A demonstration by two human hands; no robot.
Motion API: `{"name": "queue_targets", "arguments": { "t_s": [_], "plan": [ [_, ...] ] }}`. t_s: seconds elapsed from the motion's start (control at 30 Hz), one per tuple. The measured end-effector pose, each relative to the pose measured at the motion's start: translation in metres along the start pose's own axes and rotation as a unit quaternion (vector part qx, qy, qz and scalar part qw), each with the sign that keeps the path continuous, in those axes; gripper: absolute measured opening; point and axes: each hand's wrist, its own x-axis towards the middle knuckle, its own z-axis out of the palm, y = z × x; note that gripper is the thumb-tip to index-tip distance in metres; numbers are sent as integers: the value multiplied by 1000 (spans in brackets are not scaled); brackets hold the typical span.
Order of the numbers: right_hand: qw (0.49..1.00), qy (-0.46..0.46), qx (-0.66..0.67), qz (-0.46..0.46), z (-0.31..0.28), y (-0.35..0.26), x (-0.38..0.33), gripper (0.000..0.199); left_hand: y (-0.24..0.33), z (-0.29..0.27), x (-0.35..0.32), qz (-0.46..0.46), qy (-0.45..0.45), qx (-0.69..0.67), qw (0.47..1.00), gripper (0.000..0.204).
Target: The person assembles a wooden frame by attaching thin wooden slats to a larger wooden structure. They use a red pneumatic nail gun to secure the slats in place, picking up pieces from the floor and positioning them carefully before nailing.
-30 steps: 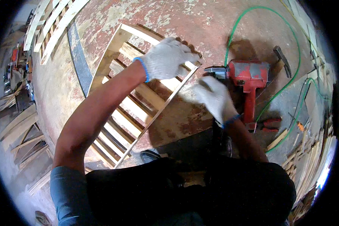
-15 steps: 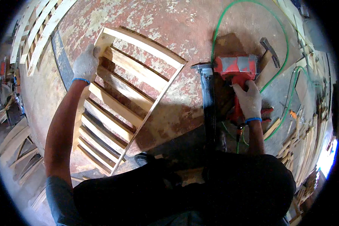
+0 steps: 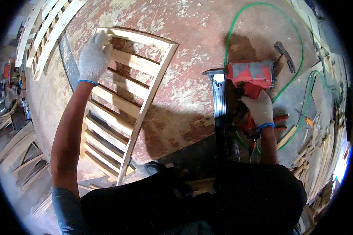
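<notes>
A slatted wooden frame [image 3: 123, 103] with curved side rails lies on a worn red-painted worktop [image 3: 192, 78]. My left hand [image 3: 93, 58], in a white knit glove, grips the frame's left rail near its far corner. My right hand [image 3: 259, 109], gloved the same way, holds the handle of a red pneumatic nail gun [image 3: 245, 78]. The gun rests on the worktop to the right of the frame, with its long black magazine [image 3: 219, 105] pointing toward me. A green air hose [image 3: 262, 8] loops away from the gun across the top.
Another slatted frame [image 3: 43, 35] lies at the far left. A hammer [image 3: 284, 53] rests beyond the nail gun. Wood strips and offcuts [image 3: 321, 149] pile along the right side, and curved slats [image 3: 15, 156] lie on the floor at left.
My left hand slid from the frame's right side to its far left corner and the frame shifted. My right hand settled onto the nail gun's handle.
</notes>
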Motion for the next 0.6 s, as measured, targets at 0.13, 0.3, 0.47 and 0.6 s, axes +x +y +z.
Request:
{"name": "queue_targets", "arguments": {
  "t_s": [0.13, 0.3, 0.47, 0.6],
  "plan": [
    [925, -133, 334, 125, 1, -17, -14, 22, 39, -8, 1, 146, 23, -9, 989, 53],
    [858, -193, 466, 95, 12, -50, -36, 28, 63, 13, 20, 241, 15, 66, 968, 54],
    [777, -268, 565, 73, 19, -74, -22, 27, 71, 34, 41, 204, -92, 116, 968, 51],
    [766, -306, 557, 102, 36, -85, 0, 28, 64, 40, 50, 246, -96, 94, 960, 46]
  ]
}}
